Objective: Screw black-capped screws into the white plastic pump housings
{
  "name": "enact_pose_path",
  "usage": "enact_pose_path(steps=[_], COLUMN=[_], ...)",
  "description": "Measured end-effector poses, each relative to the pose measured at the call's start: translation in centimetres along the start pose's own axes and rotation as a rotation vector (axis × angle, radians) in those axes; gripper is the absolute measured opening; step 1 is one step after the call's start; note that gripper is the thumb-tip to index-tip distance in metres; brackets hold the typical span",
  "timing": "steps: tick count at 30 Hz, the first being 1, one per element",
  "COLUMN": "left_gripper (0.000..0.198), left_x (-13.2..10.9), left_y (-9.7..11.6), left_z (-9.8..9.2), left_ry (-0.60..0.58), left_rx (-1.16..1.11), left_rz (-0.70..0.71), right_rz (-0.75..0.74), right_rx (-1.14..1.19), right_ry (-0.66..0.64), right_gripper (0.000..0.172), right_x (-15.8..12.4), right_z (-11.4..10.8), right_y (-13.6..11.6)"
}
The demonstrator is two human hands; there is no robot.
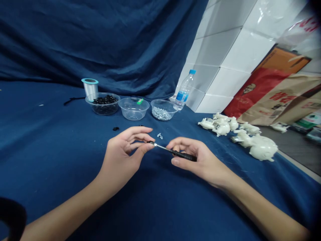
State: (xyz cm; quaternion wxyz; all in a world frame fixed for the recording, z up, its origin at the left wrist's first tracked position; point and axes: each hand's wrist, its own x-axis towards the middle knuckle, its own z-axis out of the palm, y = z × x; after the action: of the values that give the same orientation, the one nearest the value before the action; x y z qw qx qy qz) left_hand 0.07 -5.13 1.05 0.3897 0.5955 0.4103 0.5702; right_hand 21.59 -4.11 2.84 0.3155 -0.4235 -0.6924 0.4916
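Black-handled screwdriver, slim steel shaft, pinched in right hand.

Dark blue cloth-covered table: three round clear plastic bowls upper centre, teal-rimmed clear spool behind leftmost, loose silver screws centre, cream moulded plastic parts heaped right.

Bare left forearm and right forearm reaching in from lower corners, converging mid-frame. Left hand raised, left fingers curled, thumb angled up to meet fingertips in tight pinch. Right hand half closed, fingers curled over top, thumb below. Hands near, fingertips just apart, not touching.
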Motion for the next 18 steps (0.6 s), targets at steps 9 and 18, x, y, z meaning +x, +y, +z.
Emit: enact_pose_path(steps=[9,18], left_gripper=[0.029,0.021], left_x=[0.03,-0.25], left_y=[0.11,0.32], left_z=[0.27,0.08], left_ry=[0.048,0.026], left_rx=[-0.076,-0.021], left_rz=[-0.105,-0.002], right_rz=[-0.546,-0.115], right_rx=[-0.539,-0.186], right_ry=[0.268,0.076], right_gripper=[0.01,0.024], right_x=[-0.19,-0.65], right_z=[0.12,0.34], right_y=[0.65,-0.13])
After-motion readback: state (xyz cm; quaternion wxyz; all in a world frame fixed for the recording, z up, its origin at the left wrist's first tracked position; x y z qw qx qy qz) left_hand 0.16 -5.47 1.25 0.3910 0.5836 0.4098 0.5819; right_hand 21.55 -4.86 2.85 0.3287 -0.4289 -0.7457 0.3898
